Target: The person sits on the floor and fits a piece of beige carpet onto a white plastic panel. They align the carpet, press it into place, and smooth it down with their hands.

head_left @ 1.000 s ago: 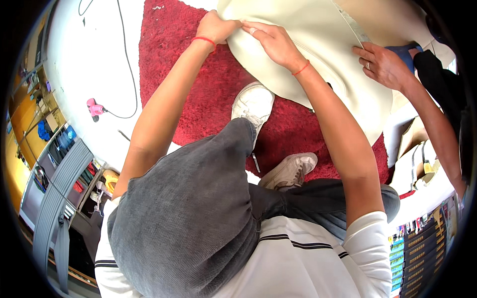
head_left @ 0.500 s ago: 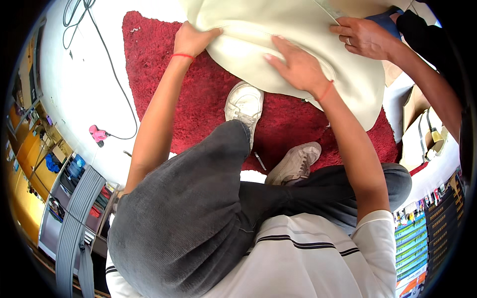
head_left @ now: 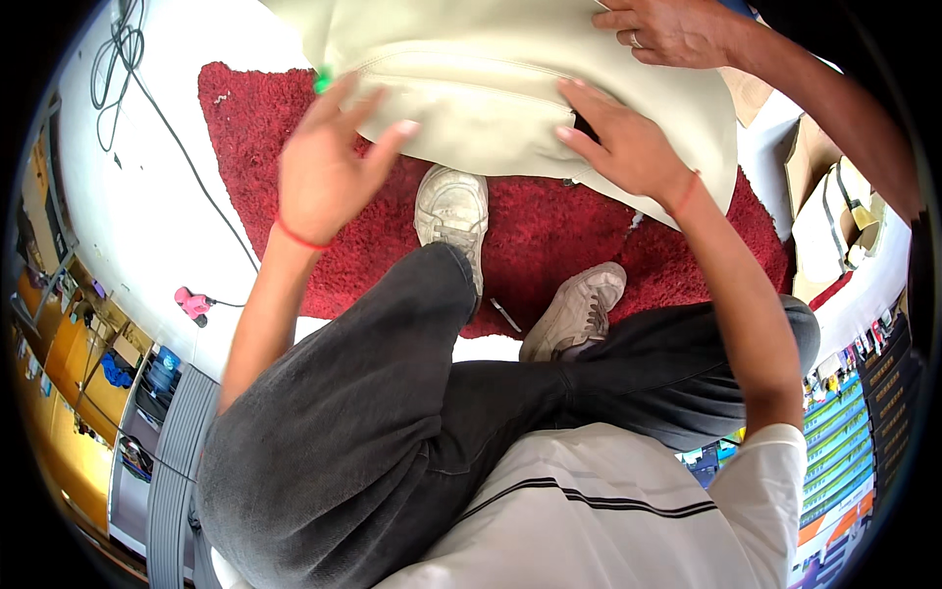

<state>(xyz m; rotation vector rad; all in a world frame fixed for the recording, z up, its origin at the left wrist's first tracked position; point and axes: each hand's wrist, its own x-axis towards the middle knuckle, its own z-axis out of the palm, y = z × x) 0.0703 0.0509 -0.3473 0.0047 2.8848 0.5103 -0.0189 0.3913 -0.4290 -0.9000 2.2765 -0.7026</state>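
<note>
A large cream leather-like cover [head_left: 471, 118] with a curved stitched seam lies over the red rug. My left hand [head_left: 329, 167], slightly blurred, is over the near left edge of the cover with its fingers spread and nothing in them. Beside its fingertips shows a small bright green thing [head_left: 322, 80], too small to name. My right hand [head_left: 633, 145] rests on the right part of the cover, fingers stretched out and thumb apart. Between that thumb and forefinger a dark gap shows in the cover. At the far right, another person's hand [head_left: 672, 29] with a ring touches the cover.
The shaggy red rug [head_left: 363, 255] spreads under my two shoes on a white floor. A dark cable [head_left: 182, 147] runs along the left to a pink tool-like object [head_left: 193, 302]. Cardboard and a cream bag-like item [head_left: 834, 221] stand at the right.
My left hand has let go of the cover's edge and come nearer, fingers spreading. My right hand has moved slightly right. The cover now lies flatter, and a dark gap has appeared by my right thumb.
</note>
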